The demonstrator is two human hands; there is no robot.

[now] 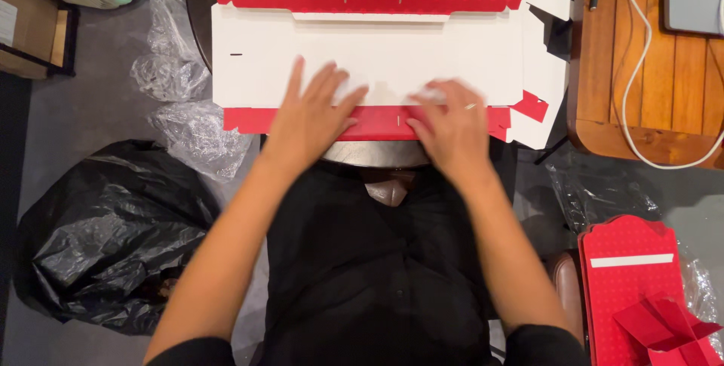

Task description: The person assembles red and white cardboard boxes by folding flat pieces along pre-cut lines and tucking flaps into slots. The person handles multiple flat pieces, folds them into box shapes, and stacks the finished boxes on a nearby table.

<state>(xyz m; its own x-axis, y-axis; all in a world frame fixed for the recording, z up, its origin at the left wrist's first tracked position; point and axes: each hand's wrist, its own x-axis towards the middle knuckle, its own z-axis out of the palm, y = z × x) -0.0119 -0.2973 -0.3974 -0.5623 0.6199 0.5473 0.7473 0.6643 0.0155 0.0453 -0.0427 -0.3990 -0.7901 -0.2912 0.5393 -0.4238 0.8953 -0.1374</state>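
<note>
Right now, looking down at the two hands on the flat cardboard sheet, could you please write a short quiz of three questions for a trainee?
1. True or false: both hands press on the flat white cardboard box blank with red edge flaps.
2. What lies on the floor beside the person's left arm? A) crumpled black plastic bag B) a blue bucket
3. Name the colour of the cable on the brown wooden slatted table.

Key: 1 true: left hand, right hand. 2 A. 3 white.

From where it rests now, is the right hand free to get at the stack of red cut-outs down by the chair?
Probably yes. The right hand lies flat on the white cardboard sheet, holding nothing, and nothing stands between it and the red stack.
</note>
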